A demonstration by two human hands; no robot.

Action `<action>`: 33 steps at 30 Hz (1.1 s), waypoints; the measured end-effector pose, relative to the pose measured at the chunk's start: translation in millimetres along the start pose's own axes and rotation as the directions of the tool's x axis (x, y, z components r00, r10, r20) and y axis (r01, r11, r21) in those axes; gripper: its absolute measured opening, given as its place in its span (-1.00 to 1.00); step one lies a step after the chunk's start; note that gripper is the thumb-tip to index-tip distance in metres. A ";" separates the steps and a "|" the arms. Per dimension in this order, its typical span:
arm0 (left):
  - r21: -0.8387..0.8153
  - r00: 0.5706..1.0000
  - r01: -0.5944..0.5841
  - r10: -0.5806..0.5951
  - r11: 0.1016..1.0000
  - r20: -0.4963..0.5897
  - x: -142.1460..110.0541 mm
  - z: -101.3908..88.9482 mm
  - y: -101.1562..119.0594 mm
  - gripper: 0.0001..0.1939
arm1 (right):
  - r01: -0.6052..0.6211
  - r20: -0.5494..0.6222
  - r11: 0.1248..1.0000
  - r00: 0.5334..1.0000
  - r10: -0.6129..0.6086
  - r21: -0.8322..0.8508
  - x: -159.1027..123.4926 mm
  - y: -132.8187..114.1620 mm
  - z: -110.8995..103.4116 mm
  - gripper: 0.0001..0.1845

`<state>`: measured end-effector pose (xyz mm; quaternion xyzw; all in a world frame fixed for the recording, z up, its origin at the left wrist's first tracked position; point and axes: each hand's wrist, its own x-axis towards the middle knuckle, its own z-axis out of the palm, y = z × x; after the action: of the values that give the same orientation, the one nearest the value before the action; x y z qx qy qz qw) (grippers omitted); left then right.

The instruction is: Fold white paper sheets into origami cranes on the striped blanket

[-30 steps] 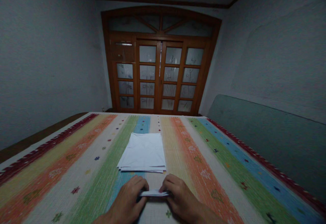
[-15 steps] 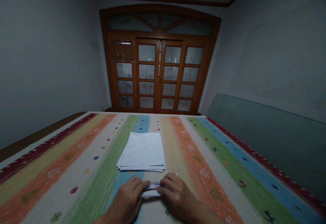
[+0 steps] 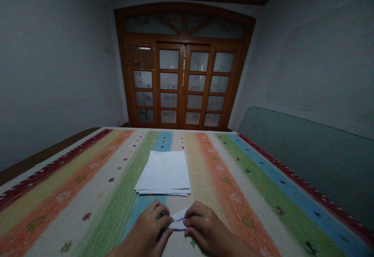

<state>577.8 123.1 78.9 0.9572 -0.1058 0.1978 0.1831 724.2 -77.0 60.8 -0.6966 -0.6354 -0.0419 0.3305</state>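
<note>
Striped bedcover [image 3: 233,210] shown in lengthwise bands of red, orange, pale yellow, cream, green and blue, the bands streaked and dotted with small multicoloured star motifs; red-patterned borders are seen along both edges. Stacked paper sheets [image 3: 163,173] and folded paper [image 3: 178,222] appear plain white. Brown wooden door [image 3: 184,85] is shown with frosted panes bearing grey plant patterns. Wall [image 3: 58,74] is grey.

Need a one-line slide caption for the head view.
Left hand and right hand hold folded paper near a white paper stack on a striped bedspread.
</note>
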 end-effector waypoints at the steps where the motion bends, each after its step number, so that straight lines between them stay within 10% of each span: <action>1: 0.020 1.000 -0.008 0.007 1.000 0.006 0.1 0.5 -0.2 -0.80 | -0.011 -0.004 1.000 1.000 0.011 0.015 0.3 0.7 -0.1 -0.89; 19: -0.108 0.993 0.115 -0.118 0.987 -0.024 6.6 9.8 -1.2 -0.80 | 0.061 -0.023 0.986 0.998 -0.065 -0.153 7.6 3.0 7.7 -0.79; 33: -0.184 0.948 0.317 -0.314 0.931 0.042 8.5 15.3 -13.2 -0.76 | -0.184 -0.044 0.981 0.981 0.187 0.065 17.8 3.1 12.1 -0.68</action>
<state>594.3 128.1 65.3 0.9412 0.0299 0.1493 0.3017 725.9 -55.5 58.6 -0.7412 -0.5601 -0.0087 0.3699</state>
